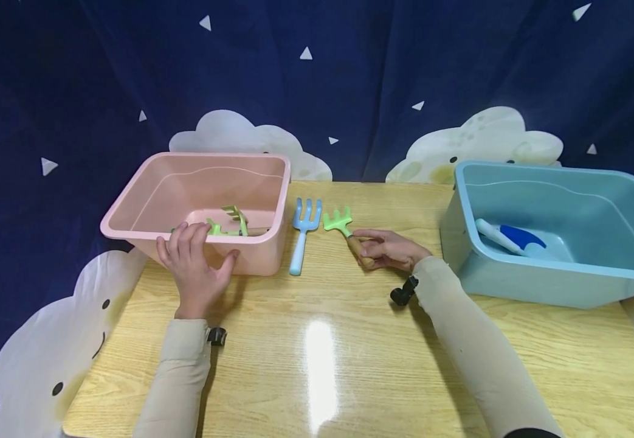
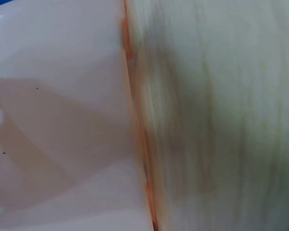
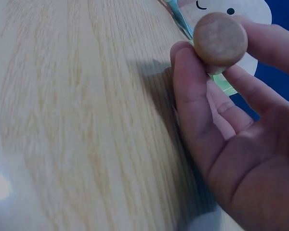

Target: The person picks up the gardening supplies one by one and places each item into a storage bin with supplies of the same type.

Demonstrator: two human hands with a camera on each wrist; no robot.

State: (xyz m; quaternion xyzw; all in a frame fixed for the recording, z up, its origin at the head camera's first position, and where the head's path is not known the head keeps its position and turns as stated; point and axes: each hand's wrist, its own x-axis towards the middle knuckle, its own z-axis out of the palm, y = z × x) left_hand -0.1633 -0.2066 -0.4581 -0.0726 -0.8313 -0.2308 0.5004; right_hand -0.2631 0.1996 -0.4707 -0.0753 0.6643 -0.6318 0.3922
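Note:
My right hand (image 1: 396, 250) grips the brown wooden handle of a small green hand rake (image 1: 341, 221), its tines pointing away from me. From the right wrist view, the round handle end (image 3: 220, 39) sits between thumb and fingers. At the left, my left hand (image 1: 199, 271) holds the near rim of a pink plastic bin (image 1: 256, 258), fingers over the edge and thumb against the outer wall. Inside that bin lie green garden tools (image 1: 234, 216), partly hidden by the rim. A light blue hand fork (image 1: 304, 228) lies on the table between bin and rake.
On the right stands a teal bin (image 1: 546, 286) holding a blue and white tool (image 1: 508, 237). Both bins sit on a wooden table (image 1: 273, 365). Behind it hangs a dark blue curtain (image 1: 349, 91) with clouds and triangles.

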